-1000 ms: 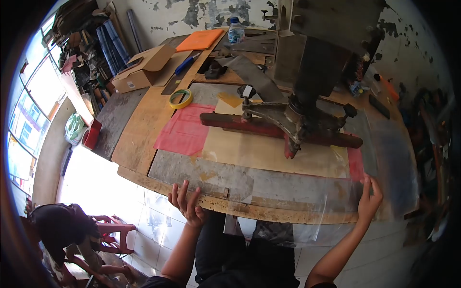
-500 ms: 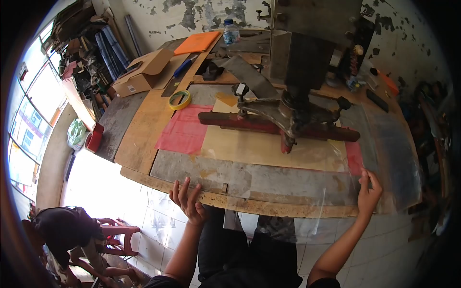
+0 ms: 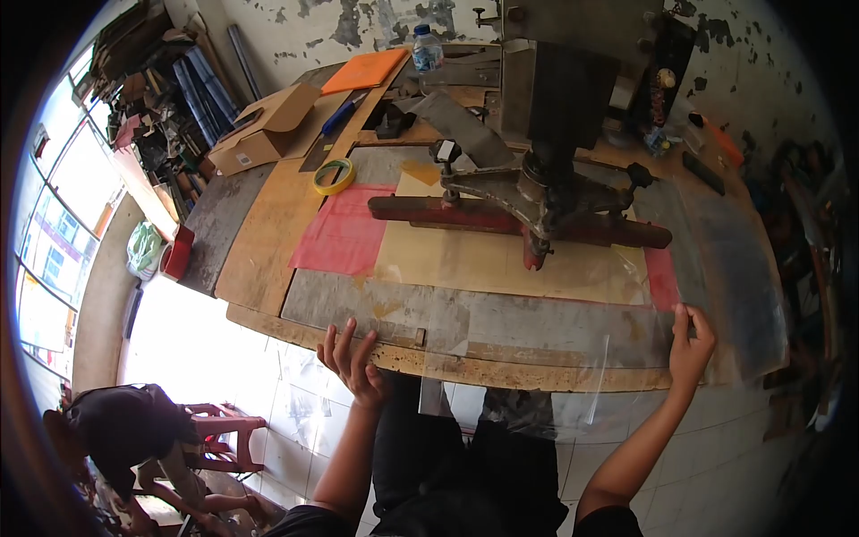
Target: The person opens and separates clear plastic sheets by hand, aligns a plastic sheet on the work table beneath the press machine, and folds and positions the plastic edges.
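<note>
My left hand [image 3: 356, 365] is at the front edge of the worktable with its fingers spread, holding nothing. At the table's right side, my right hand [image 3: 692, 347] has thumb and fingers pinched on the edge of a clear plastic sheet [image 3: 528, 369]. That sheet lies over the metal plate [image 3: 358, 307] and hangs past the front edge above my lap. Under it is a cream panel [image 3: 501, 267] with a pink area [image 3: 344, 234] at its left end and a pink strip [image 3: 661, 276] at its right, just beyond my right fingertips.
Above the panel stands a press-like machine [image 3: 559, 107] with a long red bar [image 3: 483, 220]. A yellow tape roll [image 3: 335, 176], cardboard box [image 3: 264, 134], orange folder [image 3: 365, 72] and water bottle [image 3: 428, 55] lie behind. Another person [image 3: 134, 438] bends beside a red stool [image 3: 234, 438], lower left.
The view has tilted slightly, so the table and machine appear a little higher. Both hands keep nearly the same places on the table.
</note>
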Demonstrator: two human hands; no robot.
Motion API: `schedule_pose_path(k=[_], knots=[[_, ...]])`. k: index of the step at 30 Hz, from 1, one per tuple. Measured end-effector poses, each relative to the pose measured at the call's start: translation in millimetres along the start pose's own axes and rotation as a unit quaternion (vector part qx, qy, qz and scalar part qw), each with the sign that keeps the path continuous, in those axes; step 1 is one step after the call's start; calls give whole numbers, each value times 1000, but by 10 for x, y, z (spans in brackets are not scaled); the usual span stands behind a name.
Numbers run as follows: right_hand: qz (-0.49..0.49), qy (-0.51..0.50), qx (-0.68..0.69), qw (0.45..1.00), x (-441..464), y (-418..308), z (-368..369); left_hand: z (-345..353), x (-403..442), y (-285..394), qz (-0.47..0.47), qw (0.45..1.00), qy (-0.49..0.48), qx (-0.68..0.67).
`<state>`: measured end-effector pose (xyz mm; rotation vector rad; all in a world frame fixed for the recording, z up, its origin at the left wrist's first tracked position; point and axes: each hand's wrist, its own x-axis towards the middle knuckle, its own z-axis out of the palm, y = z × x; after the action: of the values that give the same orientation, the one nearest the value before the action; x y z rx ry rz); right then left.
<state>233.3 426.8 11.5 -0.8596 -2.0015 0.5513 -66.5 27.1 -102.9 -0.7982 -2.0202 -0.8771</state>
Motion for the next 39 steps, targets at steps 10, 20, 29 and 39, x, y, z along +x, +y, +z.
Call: schedule_pose_path(k=[10,20,29,39], knots=[[21,6,-11,1000,-11,3,-2,1,26,23,-3,1000,10,-15],[26,-2,-7,1000,-16,-4,-9,-2,25,19,6,1000,5,3],[26,-1,-12,1000,-19,36,-15,-13,13,25,1,1000,10,-3],[33,11,-9,999,-19,-7,3,-12,20,36,2,1000,3,13]])
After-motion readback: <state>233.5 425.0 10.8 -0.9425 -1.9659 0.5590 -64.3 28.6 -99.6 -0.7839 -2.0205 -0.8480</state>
